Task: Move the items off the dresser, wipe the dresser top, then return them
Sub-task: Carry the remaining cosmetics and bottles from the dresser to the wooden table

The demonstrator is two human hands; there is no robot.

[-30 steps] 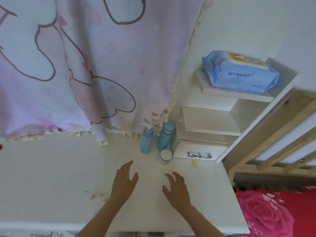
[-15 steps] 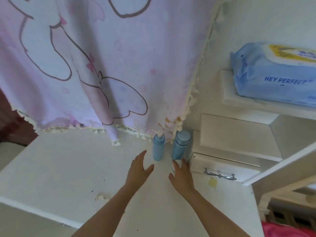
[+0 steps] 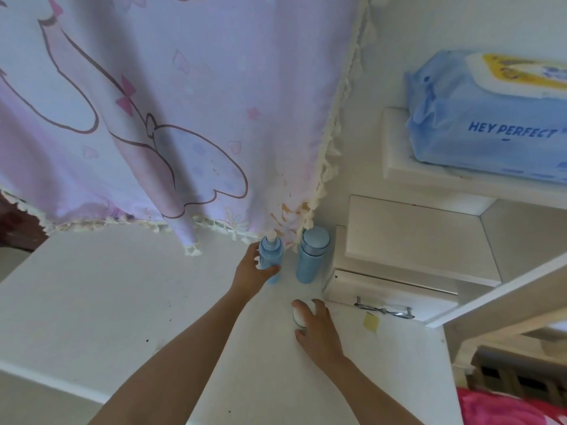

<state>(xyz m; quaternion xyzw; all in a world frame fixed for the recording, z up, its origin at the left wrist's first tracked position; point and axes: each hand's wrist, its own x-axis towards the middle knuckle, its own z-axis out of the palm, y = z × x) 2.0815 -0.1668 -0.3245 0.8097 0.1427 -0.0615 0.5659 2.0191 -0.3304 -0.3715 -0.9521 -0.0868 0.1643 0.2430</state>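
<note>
On the white dresser top point(image 3: 116, 299), at the back, stand a blue pump bottle point(image 3: 270, 256) and a taller blue capped bottle point(image 3: 310, 256), side by side. My left hand point(image 3: 251, 271) grips the pump bottle, thumb in front and fingers behind. My right hand point(image 3: 316, 328) curls over a small white-lidded jar point(image 3: 300, 315) that sits nearer me on the top. Most of the jar is hidden under the fingers.
A pink printed curtain point(image 3: 171, 118) with a tasselled hem hangs over the dresser's back edge. To the right stand a small drawer point(image 3: 389, 299) with a metal handle and white shelves bearing a blue wipes pack point(image 3: 491, 118). A yellow sticker point(image 3: 370, 323) lies by the drawer.
Both hands reached forward from open over the top. The left now grips the pump bottle, and the right has closed over the small jar. The view moved closer.
</note>
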